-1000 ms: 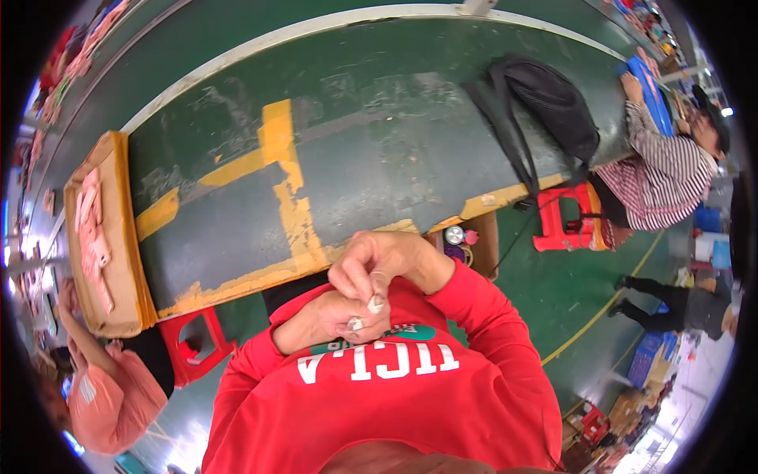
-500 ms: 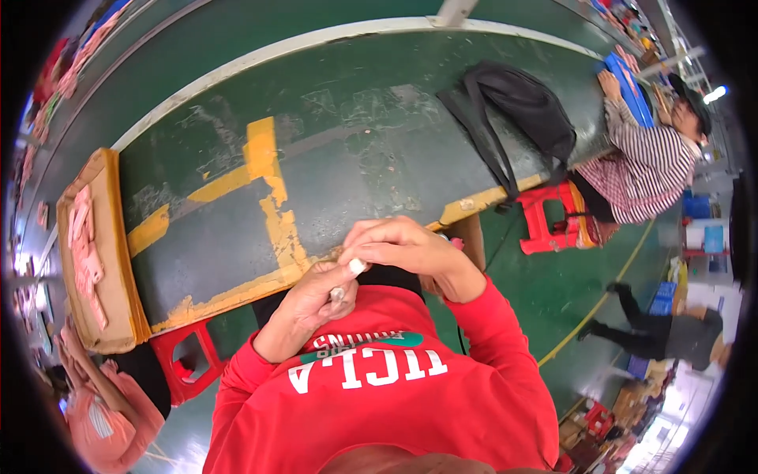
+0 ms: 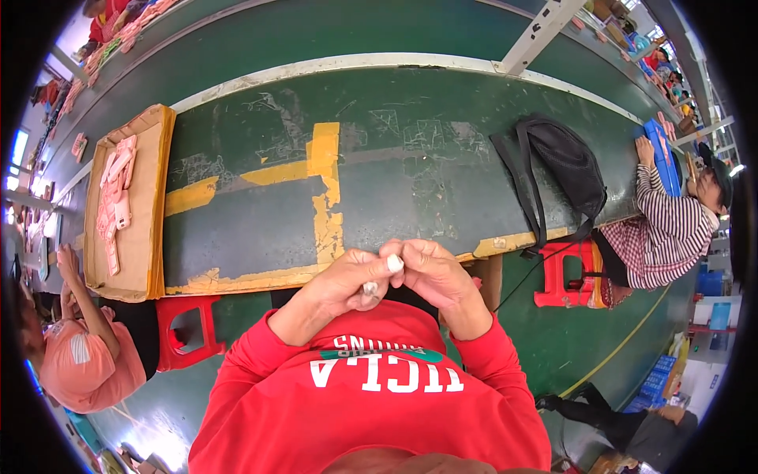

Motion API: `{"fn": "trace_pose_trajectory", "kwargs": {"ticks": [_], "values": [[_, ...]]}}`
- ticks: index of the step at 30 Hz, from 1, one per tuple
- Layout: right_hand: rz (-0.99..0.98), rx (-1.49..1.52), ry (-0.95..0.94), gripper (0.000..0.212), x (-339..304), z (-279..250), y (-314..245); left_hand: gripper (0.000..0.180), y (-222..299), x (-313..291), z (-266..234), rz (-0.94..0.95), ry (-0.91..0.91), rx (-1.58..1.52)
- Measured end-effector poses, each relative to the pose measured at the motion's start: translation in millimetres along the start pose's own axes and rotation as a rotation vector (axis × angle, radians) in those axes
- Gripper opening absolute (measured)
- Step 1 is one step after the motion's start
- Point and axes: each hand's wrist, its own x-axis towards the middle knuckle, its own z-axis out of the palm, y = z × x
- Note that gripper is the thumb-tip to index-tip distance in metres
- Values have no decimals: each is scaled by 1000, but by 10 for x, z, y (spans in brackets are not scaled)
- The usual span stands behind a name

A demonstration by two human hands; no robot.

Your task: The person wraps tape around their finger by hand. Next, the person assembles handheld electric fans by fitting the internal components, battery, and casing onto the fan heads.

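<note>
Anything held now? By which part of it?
Cannot tell: left hand and right hand are close together; curled fingers would hide anything small between them.

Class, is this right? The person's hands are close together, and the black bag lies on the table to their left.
The side is wrong: the head view shows the left hand and right hand close together, and the black bag on the table to their right.

Small white piece [image 3: 395, 263], blunt-ended, sits at left hand [image 3: 344, 283] thumb tip; right hand [image 3: 436, 275] fingertips just beside it. Greyish-white piece [image 3: 369, 289] lower, at left hand's curled fingers. Material unclear.
</note>
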Motion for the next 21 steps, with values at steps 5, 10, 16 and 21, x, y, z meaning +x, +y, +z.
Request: {"fn": "trace_pose_trajectory", "kwargs": {"ticks": [5, 10, 16, 21], "values": [[-161, -271, 116, 16, 70, 181, -17, 31, -43, 22, -159, -62, -196, -225], [-188, -301, -130, 6, 167, 149, -82, 32, -222, 4, -194, -130, -430, -411], [-212, -448, 31, 8, 253, 309, -82, 34, -184, 37, -292, -146, -575, -547], [-376, -437, 299, 15, 251, 137, -51, 30, -71, -49, -258, -93, -408, -517]]}}
